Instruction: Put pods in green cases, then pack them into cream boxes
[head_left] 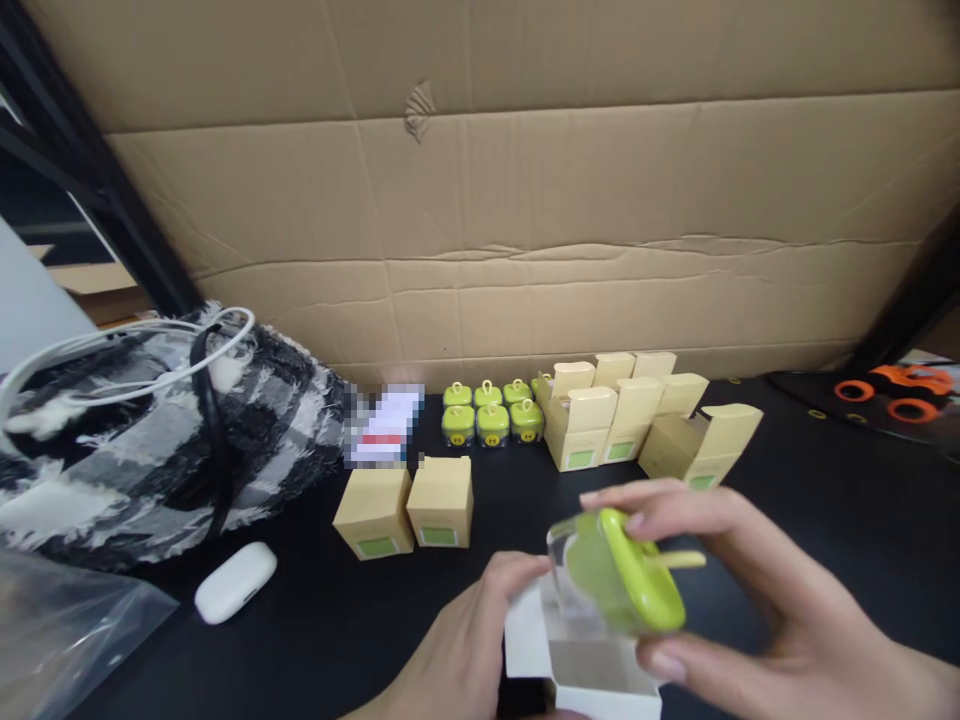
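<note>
My right hand [802,600] grips a small clear plastic container with a lime-green lid [645,575] and a pale loop. It is tilted on its side, thumb and fingers on the lid's edges. Just below it, my left hand [465,640] holds a small open carton [604,695], white inside, with its flaps spread. The container's clear end overlaps the carton's opening; whether they touch I cannot tell. Ahead stand several similar green-lidded containers [492,425] in rows. To their right are several tan boxes [585,430] with raised flaps. Two closed tan boxes [441,502] stand left of my hands.
A white rounded case [236,583] and a clear plastic bag [82,630] lie at the left. Behind them are black-and-white checked fabric [289,400] and a white cable [135,390]. A cardboard wall [525,190] closes the back. An orange-wheeled toy [911,390] is far right.
</note>
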